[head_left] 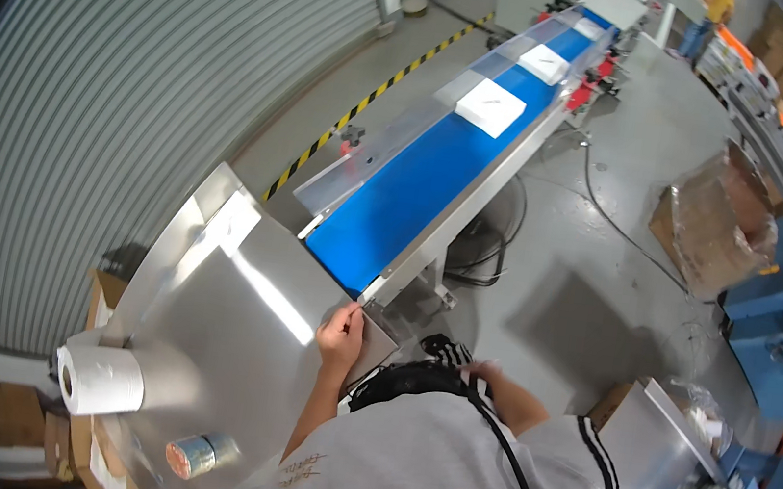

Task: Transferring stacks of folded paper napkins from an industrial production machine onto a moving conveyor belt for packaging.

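Note:
My left hand (pixel 340 334) rests at the near end of the conveyor, by the corner where the blue belt (pixel 409 187) meets the steel table (pixel 234 313). Its fingers are curled together, and whatever they may hold is too small to make out. At my right side, close to the waist, is my right hand (pixel 486 370); blur hides how its fingers lie. A flat white box (pixel 491 107) lies on the belt, with a second white box (pixel 544 64) behind it and another white box (pixel 590 28) farther off.
A clear plastic guard (pixel 373 158) runs along the belt's left side. On the steel table are a white paper roll (pixel 102 380) and a roll of tape (pixel 191 456). An open carton with a plastic liner (pixel 721 224) stands to the right. Far off is a person in yellow (pixel 718 6).

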